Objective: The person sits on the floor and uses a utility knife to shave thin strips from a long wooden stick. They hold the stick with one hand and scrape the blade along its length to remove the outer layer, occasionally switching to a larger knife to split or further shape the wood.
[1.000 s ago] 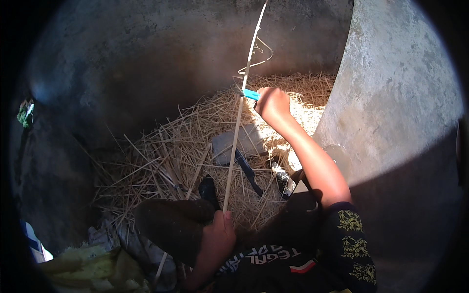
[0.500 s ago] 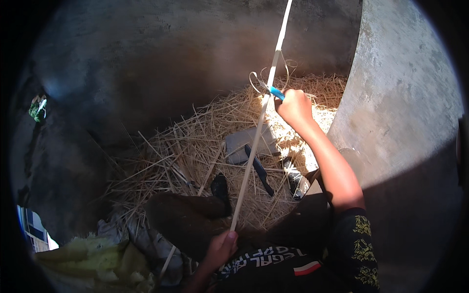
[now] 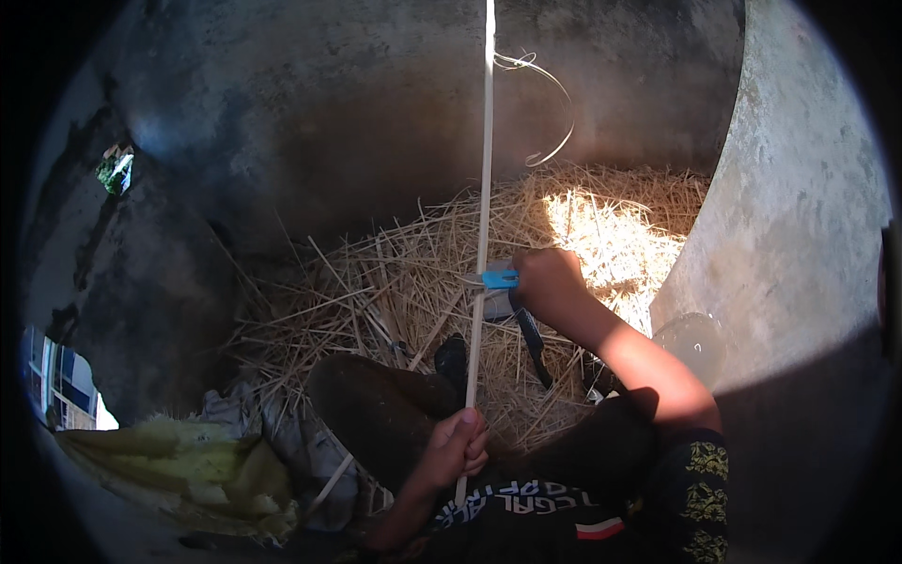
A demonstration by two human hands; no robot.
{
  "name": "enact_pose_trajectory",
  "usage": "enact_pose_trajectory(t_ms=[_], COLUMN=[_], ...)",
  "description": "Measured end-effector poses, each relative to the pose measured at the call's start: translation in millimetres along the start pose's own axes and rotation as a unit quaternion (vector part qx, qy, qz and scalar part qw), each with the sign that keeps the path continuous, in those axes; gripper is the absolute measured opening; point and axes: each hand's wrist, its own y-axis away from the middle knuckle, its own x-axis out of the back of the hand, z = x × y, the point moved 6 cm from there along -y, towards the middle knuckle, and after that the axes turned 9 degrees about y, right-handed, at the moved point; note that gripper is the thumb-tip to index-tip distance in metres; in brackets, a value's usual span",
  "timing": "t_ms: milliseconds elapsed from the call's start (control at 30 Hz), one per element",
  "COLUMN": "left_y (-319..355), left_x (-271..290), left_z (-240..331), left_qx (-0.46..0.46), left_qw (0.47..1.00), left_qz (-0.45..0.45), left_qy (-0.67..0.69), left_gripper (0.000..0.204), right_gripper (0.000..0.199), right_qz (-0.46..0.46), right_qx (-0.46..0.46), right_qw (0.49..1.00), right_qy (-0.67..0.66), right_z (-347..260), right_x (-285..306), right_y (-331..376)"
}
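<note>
A long, thin, pale strip (image 3: 485, 179), which looks like split bamboo, stands almost upright before me and runs past the top of the view. My left hand (image 3: 455, 446) is closed round its lower part, near my lap. In my right hand (image 3: 552, 280) is a blue-handled knife (image 3: 499, 279), set crosswise against the strip at mid-height; its blade is hardly visible. A thin curled shaving (image 3: 567, 94) hangs from the strip higher up, on the right.
Loose straw-like shavings (image 3: 395, 273) pile up in front of my legs. A long dark object (image 3: 534, 348) lies there beside a grey block (image 3: 496, 303). Concrete walls (image 3: 799, 207) curve around. A yellow-green sack (image 3: 178, 465) lies at lower left, beside a bright wall opening (image 3: 75, 385).
My right hand and the knife have slid down along the strip, toward me. The strip has swung from slanted to nearly upright. The shaving now hangs well above the knife.
</note>
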Motion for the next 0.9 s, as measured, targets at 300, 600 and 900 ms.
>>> enact_pose_trajectory(t_ms=[300, 600, 900], left_y=[20, -14, -23], left_x=[-13, -25, -40], left_z=[-49, 13, 53], left_qx=[0.107, 0.03, -0.054], left_qw=[0.993, 0.984, 0.982], left_qz=[-0.046, -0.132, -0.126], left_qy=[-0.029, 0.115, 0.132], left_gripper=[0.04, 0.037, 0.033], right_gripper=[0.018, 0.014, 0.014], right_qz=[0.119, 0.052, 0.115], right_qx=[-0.39, -0.052, 0.095], right_qw=[0.911, 0.996, 0.981], right_qy=[-0.058, -0.043, -0.121], right_z=[164, 15, -49], right_x=[59, 27, 15], right_y=[-8, 10, 29])
